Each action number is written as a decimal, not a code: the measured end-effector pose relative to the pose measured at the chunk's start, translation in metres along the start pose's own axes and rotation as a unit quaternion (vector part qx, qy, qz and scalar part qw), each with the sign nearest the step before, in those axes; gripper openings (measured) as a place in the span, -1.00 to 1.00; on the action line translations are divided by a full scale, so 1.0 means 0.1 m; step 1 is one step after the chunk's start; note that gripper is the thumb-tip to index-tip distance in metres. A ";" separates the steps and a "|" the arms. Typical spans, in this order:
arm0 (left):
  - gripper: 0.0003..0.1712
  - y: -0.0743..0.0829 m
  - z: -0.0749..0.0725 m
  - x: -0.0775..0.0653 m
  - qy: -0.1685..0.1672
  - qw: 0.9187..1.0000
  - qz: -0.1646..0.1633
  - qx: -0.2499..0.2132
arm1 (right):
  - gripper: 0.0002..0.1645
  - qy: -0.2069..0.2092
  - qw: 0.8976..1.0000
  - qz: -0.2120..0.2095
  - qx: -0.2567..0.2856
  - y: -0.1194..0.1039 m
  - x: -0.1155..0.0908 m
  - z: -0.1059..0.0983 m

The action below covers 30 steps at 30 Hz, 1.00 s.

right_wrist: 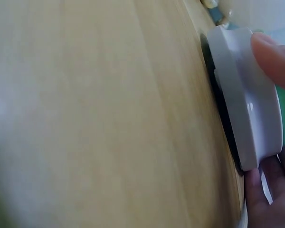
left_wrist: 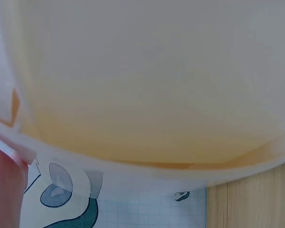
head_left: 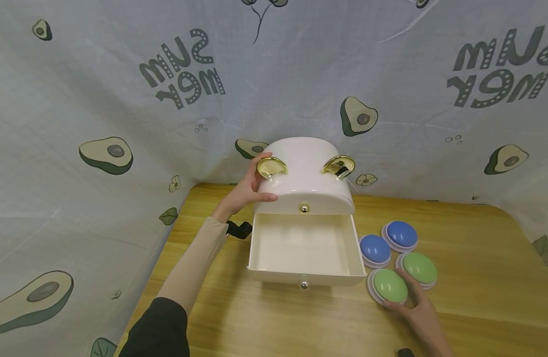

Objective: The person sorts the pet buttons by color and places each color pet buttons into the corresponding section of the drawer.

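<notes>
A white box with gold ears [head_left: 305,173] stands on the table, its lower drawer [head_left: 305,279] pulled out with nothing inside. My left hand [head_left: 244,193] holds the box's left side, thumb on the front and fingers by the left ear. A pale curved surface fills most of the left wrist view. To the right of the drawer, my right hand [head_left: 418,310] grips the nearer green round button [head_left: 390,285] between thumb and fingers. In the right wrist view, the button's white base [right_wrist: 247,99] sits at the tabletop, its green top partly hidden by the thumb.
Another green button [head_left: 419,268] and two blue buttons, one nearer [head_left: 374,249] and one farther [head_left: 401,234], cluster beside the drawer. Behind the wooden table [head_left: 488,287] hangs a pale cloth [head_left: 283,94] printed with avocados.
</notes>
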<state>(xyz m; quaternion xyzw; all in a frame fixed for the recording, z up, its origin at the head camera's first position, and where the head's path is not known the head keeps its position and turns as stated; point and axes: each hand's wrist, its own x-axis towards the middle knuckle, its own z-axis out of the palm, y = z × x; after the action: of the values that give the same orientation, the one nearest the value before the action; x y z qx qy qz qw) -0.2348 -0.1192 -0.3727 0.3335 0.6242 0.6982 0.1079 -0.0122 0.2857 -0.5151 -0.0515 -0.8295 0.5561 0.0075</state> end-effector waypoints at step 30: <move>0.13 -0.04 -0.01 0.01 0.003 1.000 0.010 -0.008 | -0.06 -0.016 0.960 -0.142 0.241 -0.43 0.09 -0.14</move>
<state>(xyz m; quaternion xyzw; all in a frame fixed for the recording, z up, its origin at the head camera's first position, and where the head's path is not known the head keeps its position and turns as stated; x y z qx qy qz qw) -0.2374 -0.1186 -0.3765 0.3368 0.6153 0.7054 0.1014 -0.0238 0.2830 -0.4709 0.0788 -0.6694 0.7337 0.0855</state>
